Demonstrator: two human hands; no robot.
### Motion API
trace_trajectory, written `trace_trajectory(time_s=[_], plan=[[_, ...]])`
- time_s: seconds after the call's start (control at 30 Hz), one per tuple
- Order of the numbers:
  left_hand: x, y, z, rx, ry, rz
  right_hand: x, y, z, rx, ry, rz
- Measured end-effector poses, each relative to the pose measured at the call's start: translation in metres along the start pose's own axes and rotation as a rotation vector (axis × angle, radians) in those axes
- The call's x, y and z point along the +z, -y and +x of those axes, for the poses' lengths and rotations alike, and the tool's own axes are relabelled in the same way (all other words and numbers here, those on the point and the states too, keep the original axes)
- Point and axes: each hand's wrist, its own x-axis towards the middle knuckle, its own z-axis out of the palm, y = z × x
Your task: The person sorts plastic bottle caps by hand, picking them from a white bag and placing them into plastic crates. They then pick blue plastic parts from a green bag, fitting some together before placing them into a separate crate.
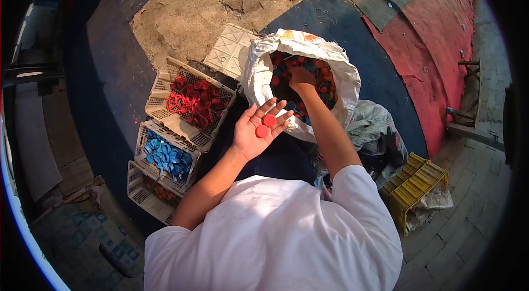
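My left hand is held palm up in front of the sack, fingers spread, with two red bottle caps resting on it. Inside the mouth of a white woven sack is my right hand, reaching down among bottle caps, mostly red and orange with some blue. Its fingertips are hidden, so what they hold does not show. To the left of the sack, a cream plastic crate contains a heap of red caps and rings.
A second crate holds blue caps; a third crate has orange-brown pieces. A pale lid-like panel lies behind. At right are a crumpled grey bag and a yellow crate. Dark and red mats cover the ground.
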Motion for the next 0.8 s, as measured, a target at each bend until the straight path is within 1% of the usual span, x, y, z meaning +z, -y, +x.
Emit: trace_trajectory(time_s=[0.1, 0.2, 0.3, 0.4, 0.5, 0.6, 0.7, 0.8], plan=[[-0.001, 0.0, 0.0, -0.001, 0.009, -0.011, 0.001, -0.002, 0.002, 0.017, 0.0, -0.019], [-0.002, 0.001, 0.0, -0.016, 0.008, -0.01, -0.003, -0.005, -0.004, 0.058, -0.016, 0.058], [-0.004, 0.0, 0.001, -0.023, 0.015, 0.005, 0.003, -0.017, -0.001, 0.026, -0.005, 0.145], [-0.003, -0.001, 0.003, -0.026, 0.017, 0.015, 0.003, -0.024, -0.001, 0.034, -0.038, 0.203], [-0.002, -0.003, 0.003, -0.035, 0.012, 0.017, -0.005, -0.033, -0.008, -0.026, -0.096, 0.281], [-0.002, -0.005, 0.002, -0.038, -0.005, 0.027, -0.012, -0.04, -0.025, 0.093, -0.009, 0.789], [-0.001, -0.005, 0.002, -0.038, -0.028, 0.035, -0.015, -0.041, -0.049, 0.101, -0.056, 1.0], [0.002, -0.006, 0.006, -0.047, -0.024, 0.039, -0.025, -0.036, -0.073, 0.15, -0.132, 1.089]])
